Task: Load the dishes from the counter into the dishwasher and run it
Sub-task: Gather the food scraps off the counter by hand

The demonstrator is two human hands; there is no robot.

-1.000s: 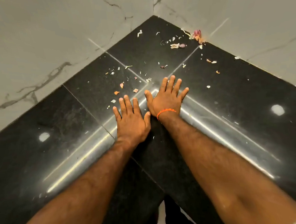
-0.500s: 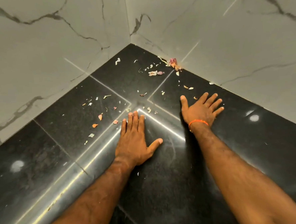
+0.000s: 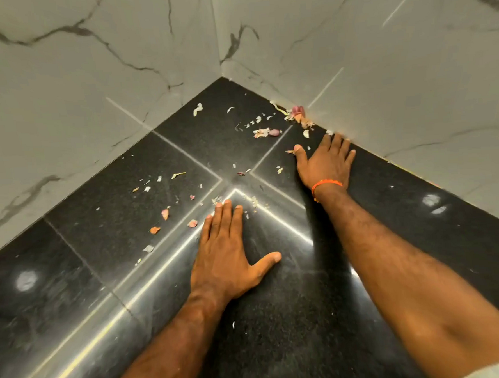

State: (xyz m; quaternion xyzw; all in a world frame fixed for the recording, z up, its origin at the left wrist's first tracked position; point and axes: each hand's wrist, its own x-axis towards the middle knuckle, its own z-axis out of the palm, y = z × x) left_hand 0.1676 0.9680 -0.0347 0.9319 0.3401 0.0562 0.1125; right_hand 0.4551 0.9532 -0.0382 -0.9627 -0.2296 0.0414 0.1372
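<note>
Both hands lie flat, palms down, on the glossy black speckled stone counter (image 3: 280, 333) where it runs into the far corner of the grey-veined white marble walls (image 3: 90, 81). The left hand (image 3: 226, 257) rests near the middle with its fingers straight and together, thumb spread to the right, holding nothing. The right hand (image 3: 325, 163), with a thin orange thread band (image 3: 326, 184) at the wrist, lies farther off and to the right, fingers straight and slightly fanned, their tips just beside the right wall, also holding nothing. Scattered pale and pinkish vegetable peelings (image 3: 268, 132) lie across the far part of the counter, thickest by the right wall, with a looser trail (image 3: 165, 213) to the left of the left hand. No dishes and no dishwasher are in view, so the task's things must lie outside this corner. The step in hand looks like gathering the scraps before loading; to do it well, I would judge, the flat palms should sweep from the walls toward the near edge, driving the bits into one heap. The light flakes may scatter or cling to the skin.
</note>
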